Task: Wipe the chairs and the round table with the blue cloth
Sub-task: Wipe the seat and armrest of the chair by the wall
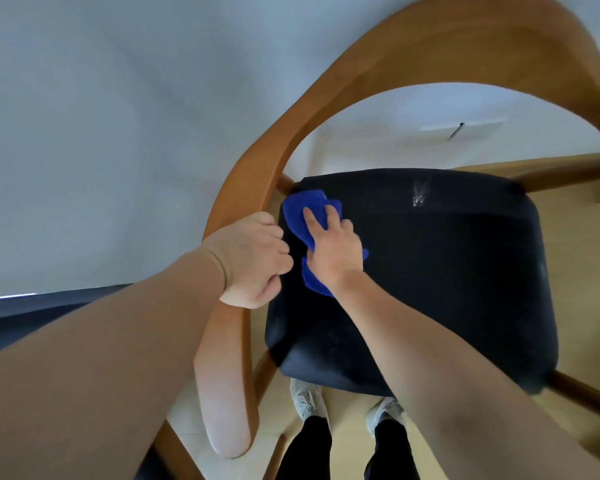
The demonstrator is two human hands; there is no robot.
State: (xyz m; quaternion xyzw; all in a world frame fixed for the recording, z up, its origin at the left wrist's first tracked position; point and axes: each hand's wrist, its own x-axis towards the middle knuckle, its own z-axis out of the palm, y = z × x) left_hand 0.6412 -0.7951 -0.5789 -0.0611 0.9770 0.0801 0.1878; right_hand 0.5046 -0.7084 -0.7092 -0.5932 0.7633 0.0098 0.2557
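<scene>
A wooden chair [388, 53] with a curved orange-brown back and armrest fills the view, its black padded seat [447, 271] just below me. The blue cloth [300, 209] lies crumpled at the seat's far left corner. My right hand [333, 247] presses down on the cloth with fingers spread flat. My left hand [253, 261] grips the chair's left armrest, fingers curled round the wood. The round table is out of view.
A pale wall [101, 133] stands close on the left with a dark strip [49, 310] at its base. Light wooden flooring [575, 237] lies to the right. My feet in white shoes [309, 400] stand at the seat's front edge. A small shiny smear [419, 194] marks the seat's back.
</scene>
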